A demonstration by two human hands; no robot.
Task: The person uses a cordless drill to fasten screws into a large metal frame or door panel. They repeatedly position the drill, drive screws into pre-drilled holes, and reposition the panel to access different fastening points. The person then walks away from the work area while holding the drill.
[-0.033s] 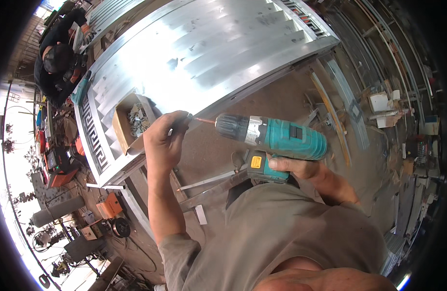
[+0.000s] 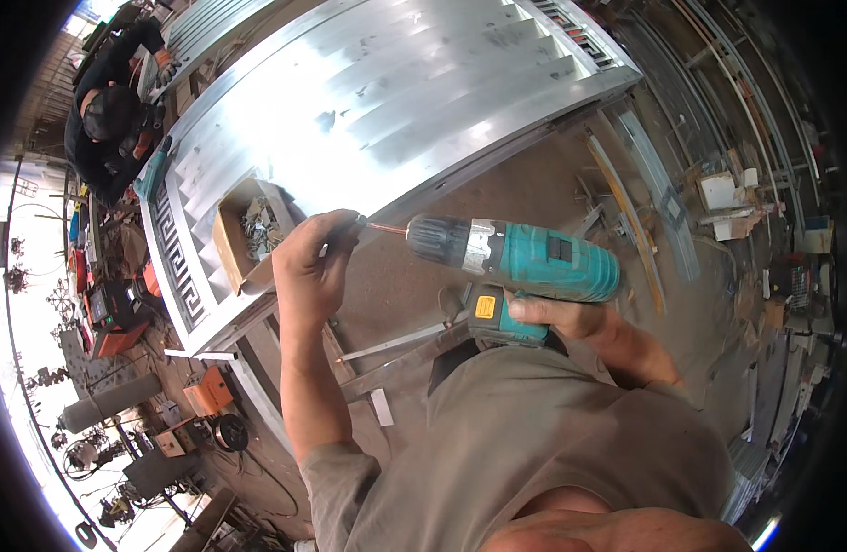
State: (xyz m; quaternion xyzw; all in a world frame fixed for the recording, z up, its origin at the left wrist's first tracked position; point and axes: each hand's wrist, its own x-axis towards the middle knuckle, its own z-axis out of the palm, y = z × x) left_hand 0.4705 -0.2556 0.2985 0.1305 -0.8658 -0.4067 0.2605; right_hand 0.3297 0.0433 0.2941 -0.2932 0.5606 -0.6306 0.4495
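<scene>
So you had the teal drill [image 2: 552,262] in your right hand [image 2: 566,317], fingers wrapped round the handle with the thumb showing down by the battery, though I couldn't tell if a finger was on the trigger. It was held up in the air just off the near long edge of the metal panel [image 2: 460,110], nose pointing left. Your left hand [image 2: 318,253] was curled nearly closed, fingertips pinched on a small grey piece [image 2: 360,221] right at the tip of the long thin bit [image 2: 385,228]. Too tiny to say exactly what it was

Handling-wise, I'd guess the drill was the heavy one, hard and stiff all over, with the weight split between the motor end and the battery, so high up on the handle looked like the best place to hold it. The small piece was probably light, hard and a bit slippery, easy to drop, so I'd say pinch it by its sides and keep skin off the bit. That bit looked stiff but thin enough to flex if pushed sideways

The cardboard box [image 2: 230,244] of little metal bits [image 2: 261,228] sat on the panel near its near left corner, just beside your left hand
</scene>
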